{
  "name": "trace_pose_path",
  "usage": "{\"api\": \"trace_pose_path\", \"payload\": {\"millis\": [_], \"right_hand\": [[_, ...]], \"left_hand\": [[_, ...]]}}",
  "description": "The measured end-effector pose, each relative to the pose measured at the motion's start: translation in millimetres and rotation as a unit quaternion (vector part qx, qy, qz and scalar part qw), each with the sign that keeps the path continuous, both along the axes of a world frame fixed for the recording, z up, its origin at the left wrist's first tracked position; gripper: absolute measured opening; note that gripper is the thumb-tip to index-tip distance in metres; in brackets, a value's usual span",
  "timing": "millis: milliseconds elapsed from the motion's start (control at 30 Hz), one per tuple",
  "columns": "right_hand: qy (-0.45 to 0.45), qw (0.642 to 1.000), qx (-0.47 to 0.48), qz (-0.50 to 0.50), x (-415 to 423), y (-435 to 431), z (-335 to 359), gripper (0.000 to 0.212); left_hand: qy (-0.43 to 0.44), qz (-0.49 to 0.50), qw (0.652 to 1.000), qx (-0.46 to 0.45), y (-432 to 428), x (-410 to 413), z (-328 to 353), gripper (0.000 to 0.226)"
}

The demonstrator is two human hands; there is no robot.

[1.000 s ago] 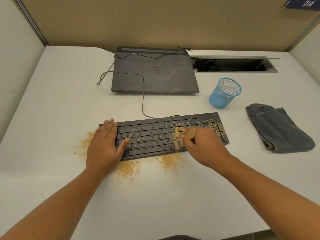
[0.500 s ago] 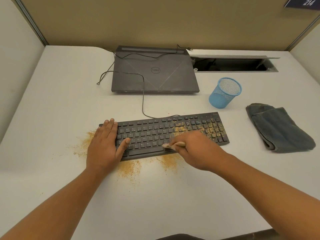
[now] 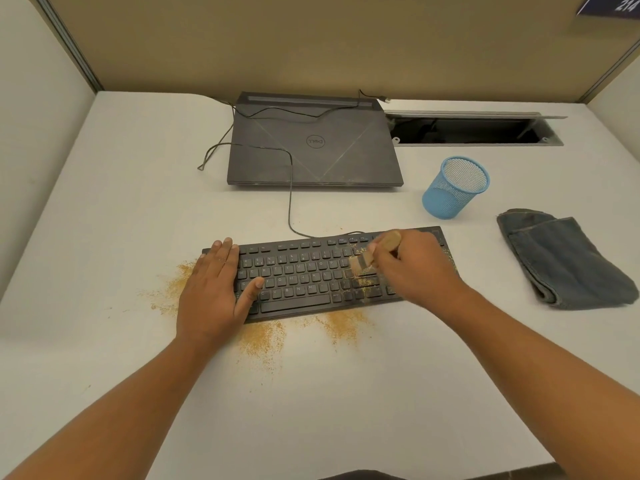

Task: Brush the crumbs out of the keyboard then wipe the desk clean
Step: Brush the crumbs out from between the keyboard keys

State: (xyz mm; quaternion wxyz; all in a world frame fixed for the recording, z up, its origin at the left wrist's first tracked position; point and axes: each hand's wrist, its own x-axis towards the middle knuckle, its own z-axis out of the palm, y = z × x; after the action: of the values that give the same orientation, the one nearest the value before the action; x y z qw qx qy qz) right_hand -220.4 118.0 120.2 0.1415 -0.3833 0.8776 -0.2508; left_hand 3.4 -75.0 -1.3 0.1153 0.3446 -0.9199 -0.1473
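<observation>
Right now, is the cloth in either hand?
No, the cloth lies on the desk, while the right hand grips a brush.

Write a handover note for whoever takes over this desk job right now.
Left hand: flat on the left end of the keyboard, apparently steadying it.
Right hand: holds the brush, bristles on the right-side keys.
Crumbs lie on those keys; more lie in piles on the desk in front of and left of the keyboard. Cloth lies folded at the right, untouched.
Done: left and middle keys look mostly clear.
Left: finish brushing the right keys, then wipe the desk with the cloth.
</observation>
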Motion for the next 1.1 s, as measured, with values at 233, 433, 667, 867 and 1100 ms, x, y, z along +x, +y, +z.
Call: {"api": "trace_pose_path", "payload": {"millis": [233, 433, 667, 867, 1100], "right_hand": [[-0.013, 0.997, 0.031, 0.07, 1, -4, -8, 0.036], [-0.033, 0.976, 0.134, 0.168, -11, -12, 7, 0.028], [-0.022, 0.947, 0.207, 0.245, -18, -27, 12, 0.019], [0.004, 0.953, 0.185, 0.239, -24, -35, 15, 0.019], [0.0, 0.954, 0.181, 0.239, -26, -21, 16, 0.023]], "left_hand": [[0.003, 0.0, 1.0, 0.002, 0, 0, 0, 0.084], [-0.001, -0.001, 1.0, 0.0, -2, 0, -2, 0.084], [0.0, -0.002, 1.0, 0.0, -2, -1, -1, 0.084], [0.002, -0.002, 1.0, 0.0, -1, 0, 0, 0.083], [-0.002, -0.002, 1.0, 0.0, -1, -1, 0, 0.085]]}}
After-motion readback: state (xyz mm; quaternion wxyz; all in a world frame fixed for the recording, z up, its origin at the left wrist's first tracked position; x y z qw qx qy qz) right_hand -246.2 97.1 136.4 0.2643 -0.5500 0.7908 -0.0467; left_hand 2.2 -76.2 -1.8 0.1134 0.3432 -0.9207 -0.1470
